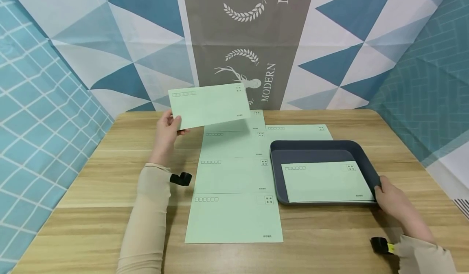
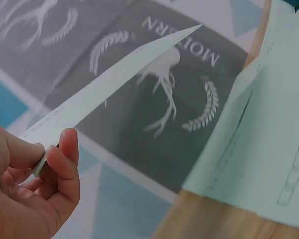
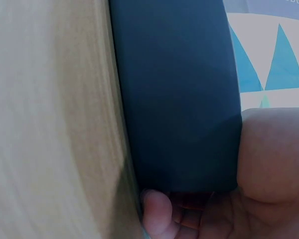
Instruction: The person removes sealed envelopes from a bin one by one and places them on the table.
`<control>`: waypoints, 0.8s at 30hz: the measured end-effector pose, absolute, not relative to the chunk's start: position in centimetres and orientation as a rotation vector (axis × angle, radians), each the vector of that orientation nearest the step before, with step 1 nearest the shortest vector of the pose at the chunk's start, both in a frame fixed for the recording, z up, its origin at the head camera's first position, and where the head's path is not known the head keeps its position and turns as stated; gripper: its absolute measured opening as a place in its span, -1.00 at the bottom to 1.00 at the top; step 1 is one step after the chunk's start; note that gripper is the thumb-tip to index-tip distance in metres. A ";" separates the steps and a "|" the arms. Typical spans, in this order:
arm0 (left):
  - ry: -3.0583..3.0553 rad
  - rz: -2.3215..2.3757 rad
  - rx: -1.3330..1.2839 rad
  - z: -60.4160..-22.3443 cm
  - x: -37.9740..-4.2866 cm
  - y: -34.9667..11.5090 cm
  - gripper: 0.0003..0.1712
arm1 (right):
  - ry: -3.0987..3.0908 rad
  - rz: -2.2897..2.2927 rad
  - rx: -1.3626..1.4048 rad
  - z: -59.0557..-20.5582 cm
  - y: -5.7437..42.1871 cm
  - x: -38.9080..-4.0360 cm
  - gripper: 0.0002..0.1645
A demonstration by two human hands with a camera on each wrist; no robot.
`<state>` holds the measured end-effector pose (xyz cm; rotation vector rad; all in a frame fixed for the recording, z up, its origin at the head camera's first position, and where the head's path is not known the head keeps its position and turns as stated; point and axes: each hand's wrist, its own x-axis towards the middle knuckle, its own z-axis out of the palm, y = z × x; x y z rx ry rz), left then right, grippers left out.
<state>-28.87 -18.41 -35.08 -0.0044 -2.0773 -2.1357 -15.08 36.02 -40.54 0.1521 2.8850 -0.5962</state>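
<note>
My left hand (image 1: pixel 167 130) pinches a pale green envelope (image 1: pixel 210 106) by its lower left corner, with the thumb on the printed face. This envelope is raised over the far end of a column of similar envelopes (image 1: pixel 234 221) lying on the table. In the left wrist view, the held envelope (image 2: pixel 112 82) appears nearly edge-on between thumb and fingers. With my right hand (image 1: pixel 395 202) I grip the right rim of a dark grey tray (image 1: pixel 311 156). Green envelopes (image 1: pixel 326 182) lie inside it. The right wrist view shows fingertips at the tray wall (image 3: pixel 179 99).
Another envelope (image 1: pixel 298 131) lies behind the tray, partly hidden by it. The wooden table (image 1: pixel 99 176) reaches a patterned cloth backdrop (image 1: pixel 249 33) at the back. A black wrist device (image 1: pixel 181 179) sits at my left sleeve, another (image 1: pixel 379 245) at the right.
</note>
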 end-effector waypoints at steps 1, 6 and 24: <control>-2.037 -2.188 0.019 -35.3 -29.0 -18.8 -0.69 | 2.883 -0.597 0.152 -40.5 36.0 -15.1 -0.53; -1.841 -2.397 0.161 -36.4 -29.6 -20.6 -0.75 | 2.881 -0.606 0.147 -40.5 36.0 -14.9 -0.53; -1.529 -2.497 0.555 -39.2 -29.4 -24.0 -0.78 | 2.872 -0.617 0.140 -40.4 35.9 -15.0 -0.55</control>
